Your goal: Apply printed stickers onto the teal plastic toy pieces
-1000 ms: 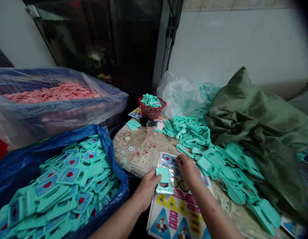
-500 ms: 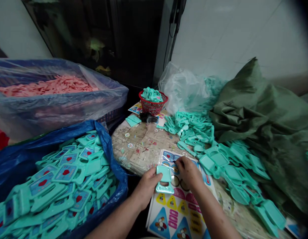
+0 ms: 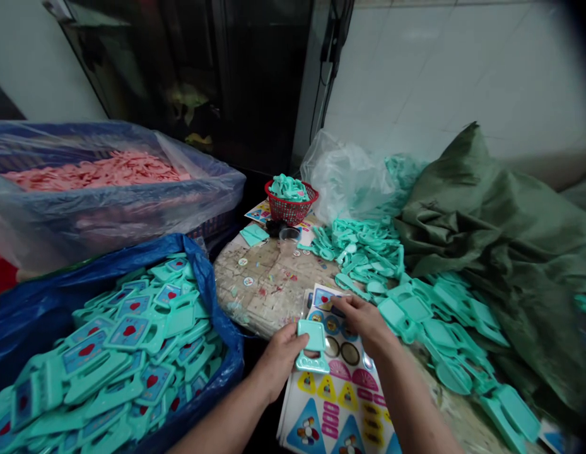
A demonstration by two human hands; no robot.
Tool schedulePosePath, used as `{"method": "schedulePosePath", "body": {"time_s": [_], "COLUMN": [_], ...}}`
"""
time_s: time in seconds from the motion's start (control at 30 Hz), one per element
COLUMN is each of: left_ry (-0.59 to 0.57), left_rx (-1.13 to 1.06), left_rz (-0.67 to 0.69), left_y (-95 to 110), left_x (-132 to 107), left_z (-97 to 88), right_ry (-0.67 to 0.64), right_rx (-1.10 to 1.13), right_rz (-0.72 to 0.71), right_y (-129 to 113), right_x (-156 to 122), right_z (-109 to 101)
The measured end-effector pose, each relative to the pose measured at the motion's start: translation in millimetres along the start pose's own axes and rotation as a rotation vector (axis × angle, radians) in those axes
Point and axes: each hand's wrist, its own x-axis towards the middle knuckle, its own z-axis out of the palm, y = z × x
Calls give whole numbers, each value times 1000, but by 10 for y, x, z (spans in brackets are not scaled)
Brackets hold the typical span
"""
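Note:
My left hand (image 3: 279,360) is shut on a flat turquoise plastic piece (image 3: 313,343), which it holds upright-tilted over a sticker sheet (image 3: 337,400). The sheet carries round, triangular and pink printed labels and lies partly on a worn round tabletop. My right hand (image 3: 363,323) is over the far end of the sheet, its fingertips at the top row of stickers. Whether those fingers pinch a sticker cannot be seen clearly. The face of the turquoise piece bears no visible sticker from this angle.
To the left, a blue-lined crate (image 3: 212,328) holds several turquoise pieces with heart stickers. Behind it, a plastic-covered crate (image 3: 217,189) holds pink pieces. Loose turquoise pieces (image 3: 363,249) lie heaped to the right, against a green sack (image 3: 491,233). A red basket (image 3: 290,211) stands at the back.
My right hand has moved toward the far end of the sticker sheet. My left hand and the turquoise piece stay in about the same place.

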Motion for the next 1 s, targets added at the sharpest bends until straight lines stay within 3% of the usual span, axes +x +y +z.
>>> {"method": "schedulePosePath", "body": {"time_s": [0.17,0.3,0.57,0.8,1.0], "left_ry": [23,11,-57,-151,-194], "left_rx": [-6,-33,-160,-176,-157], "left_rz": [-1,14,19,16,30], "left_y": [-10,-24,77,153,141], "left_x": [8,-3,-245,-479,-568], "left_z": [5,-1,121,287,325], "right_ry": [-83,-106,-131,-90,-94], "right_rx": [345,442,273,158,116], "right_rz": [-6,-6,28,-51,-69], "right_y": [-217,-321,-209,-125,-99], "right_x": [-84,-335,-1004,-1224,-1317], "right_z": [-196,-263,-146,-156,-214]}}
